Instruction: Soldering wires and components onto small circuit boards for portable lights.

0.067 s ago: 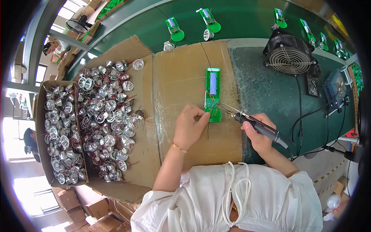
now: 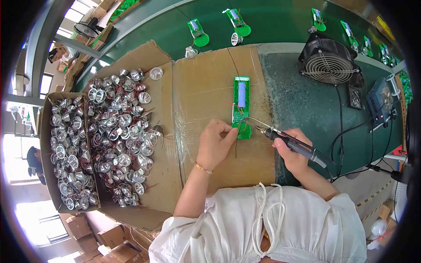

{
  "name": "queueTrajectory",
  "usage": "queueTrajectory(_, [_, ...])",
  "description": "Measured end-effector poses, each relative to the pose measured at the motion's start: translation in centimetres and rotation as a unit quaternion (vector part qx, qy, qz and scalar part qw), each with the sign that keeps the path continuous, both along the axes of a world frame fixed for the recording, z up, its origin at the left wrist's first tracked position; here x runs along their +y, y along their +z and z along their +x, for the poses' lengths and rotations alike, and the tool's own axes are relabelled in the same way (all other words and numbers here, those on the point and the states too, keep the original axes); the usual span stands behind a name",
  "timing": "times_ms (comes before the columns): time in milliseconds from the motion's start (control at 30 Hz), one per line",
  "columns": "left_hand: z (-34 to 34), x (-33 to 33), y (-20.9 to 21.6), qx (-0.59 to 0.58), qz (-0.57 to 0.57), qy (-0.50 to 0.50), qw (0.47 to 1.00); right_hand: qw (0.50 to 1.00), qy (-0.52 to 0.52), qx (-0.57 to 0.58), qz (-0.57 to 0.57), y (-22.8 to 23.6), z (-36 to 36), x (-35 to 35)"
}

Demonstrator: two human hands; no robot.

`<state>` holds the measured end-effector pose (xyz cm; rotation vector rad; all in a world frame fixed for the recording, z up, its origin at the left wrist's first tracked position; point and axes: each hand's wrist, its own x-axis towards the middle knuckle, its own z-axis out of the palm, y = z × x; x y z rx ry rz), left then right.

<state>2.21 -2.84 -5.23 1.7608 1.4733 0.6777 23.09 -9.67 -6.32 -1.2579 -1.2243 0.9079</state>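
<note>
A green flashlight housing (image 2: 247, 96) lies lengthwise on the cardboard, with a purple cylindrical battery (image 2: 241, 94) in its upper half. Thin red and black wires run about the small circuit board (image 2: 238, 117) below the battery. My left hand (image 2: 218, 140) is at the housing's lower left edge, thumb and forefinger pinched on a thin black wire (image 2: 237, 149). In my right hand (image 2: 294, 151) is a black soldering iron (image 2: 298, 145), held like a pen. Its tip points left at the board, a thin curved metal tube running along it; whether the tip touches is too small to tell.
Many silver reflector cups (image 2: 125, 120) with wires fill a cardboard box (image 2: 164, 175) at left. A black fan (image 2: 329, 65) and a blue soldering station (image 2: 379, 103) stand at right, cables trailing near my right arm. More green housings (image 2: 201, 38) lie along the far bench.
The soldering iron has shifted very slightly left. My left hand keeps its pinch on the wire, and the housing stays in place.
</note>
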Motion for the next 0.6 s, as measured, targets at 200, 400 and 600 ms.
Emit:
queueTrajectory(200, [0.06, 0.43, -0.04, -0.009, -0.004, -0.002, 1.0, 1.0, -0.003, 0.006, -0.008, 0.06, -0.24, 0.03])
queueTrajectory(400, [-0.01, 0.59, 0.14, -0.01, -0.037, 0.007, 0.999, 0.995, -0.026, 0.088, -0.038, -0.13, -0.88, 0.24])
queueTrajectory(600, [0.11, 0.69, 0.13, -0.022, -0.032, 0.004, 0.999, 0.995, -0.045, 0.084, -0.016, 0.05, -0.2, -0.09])
